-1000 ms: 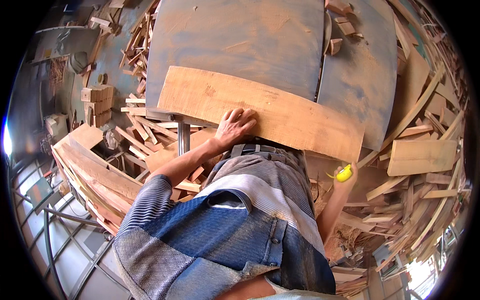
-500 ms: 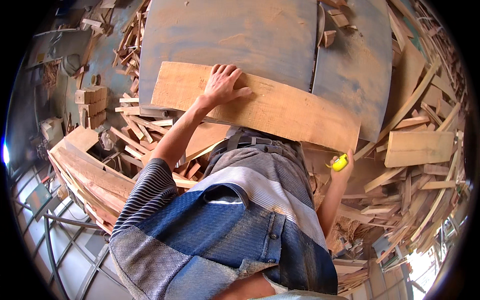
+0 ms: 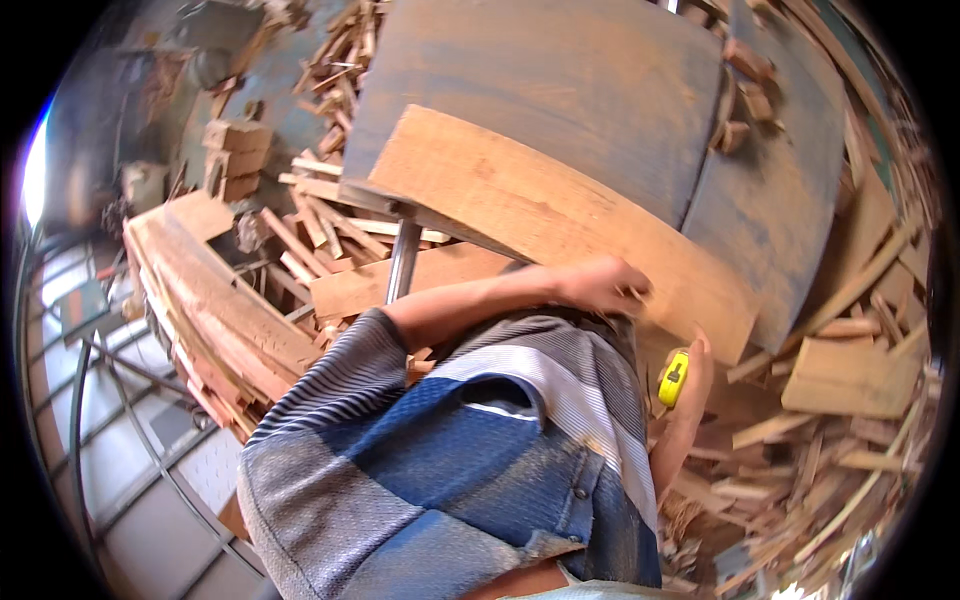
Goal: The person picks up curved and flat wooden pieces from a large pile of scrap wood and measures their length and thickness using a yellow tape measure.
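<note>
A long, flat wooden board (image 3: 540, 205) lies across the near edge of the grey saw table (image 3: 560, 70), slanting down toward the right. My left hand (image 3: 605, 284) is in front of the board's near edge, its arm crossing over my waist. Motion blurs its curled fingers, and I cannot make out anything in them. Near the board's right end, my right hand (image 3: 698, 365) holds a yellow tape measure (image 3: 674, 378) against the palm, with a finger reaching up by the board's corner.
Wood offcuts (image 3: 760, 110) sit on the table by its slot. Scrap strips (image 3: 330, 225) are heaped at the left, beside a stack of long planks (image 3: 215, 300) and some blocks (image 3: 237, 160). More scrap wood and a short board (image 3: 850, 378) lie at the right. A metal bar (image 3: 403, 260) stands under the table edge.
My left hand has left the top of the board and swung right, toward the right hand. The tape measure has turned upright in my right hand. The whole view has tilted.
</note>
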Tool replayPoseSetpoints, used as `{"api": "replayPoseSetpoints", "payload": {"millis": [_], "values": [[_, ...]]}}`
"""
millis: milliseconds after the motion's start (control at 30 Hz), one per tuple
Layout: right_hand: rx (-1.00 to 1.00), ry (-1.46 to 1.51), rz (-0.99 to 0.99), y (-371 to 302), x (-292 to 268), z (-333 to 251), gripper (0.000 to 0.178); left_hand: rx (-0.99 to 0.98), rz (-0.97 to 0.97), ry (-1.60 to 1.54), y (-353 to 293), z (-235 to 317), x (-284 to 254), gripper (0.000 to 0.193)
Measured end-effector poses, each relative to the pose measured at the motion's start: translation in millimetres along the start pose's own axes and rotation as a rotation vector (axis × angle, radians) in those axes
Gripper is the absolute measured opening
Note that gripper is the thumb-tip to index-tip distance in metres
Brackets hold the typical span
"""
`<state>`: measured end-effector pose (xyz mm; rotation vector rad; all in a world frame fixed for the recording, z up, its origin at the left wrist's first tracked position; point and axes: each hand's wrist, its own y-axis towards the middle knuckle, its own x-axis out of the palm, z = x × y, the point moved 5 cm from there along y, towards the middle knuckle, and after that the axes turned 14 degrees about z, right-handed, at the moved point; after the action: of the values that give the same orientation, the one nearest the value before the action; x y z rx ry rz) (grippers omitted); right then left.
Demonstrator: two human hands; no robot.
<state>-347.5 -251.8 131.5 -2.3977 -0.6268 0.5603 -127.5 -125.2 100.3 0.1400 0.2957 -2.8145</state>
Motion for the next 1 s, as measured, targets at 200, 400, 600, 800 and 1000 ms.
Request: {"api": "replayPoseSetpoints", "payload": {"millis": [200, 400, 600, 800, 1000], "values": [[-0.286, -0.337, -0.260, 22, 74, -15, 0.062, -0.084, -0.136, -0.129, 4, -13, 30, 0.033], [-0.078, -0.164, -0.583, 19, 110, -15, 0.062, -0.176, -0.043, -0.437, -20, -20, -1, 0.024], [-0.139, -0.374, -0.385, 63, 28, -12, 0.028, -0.407, 0.882, -0.217, -78, -60, -183, 0.029], [-0.157, -0.640, -0.077, 98, -71, -4, 0.028, -0.442, 1.281, 0.563, -244, -191, -399, 0.041], [-0.334, -0.845, 0.149, 95, -66, -5, 0.035, -0.565, 1.191, 0.228, -230, -189, -364, 0.027]]}}
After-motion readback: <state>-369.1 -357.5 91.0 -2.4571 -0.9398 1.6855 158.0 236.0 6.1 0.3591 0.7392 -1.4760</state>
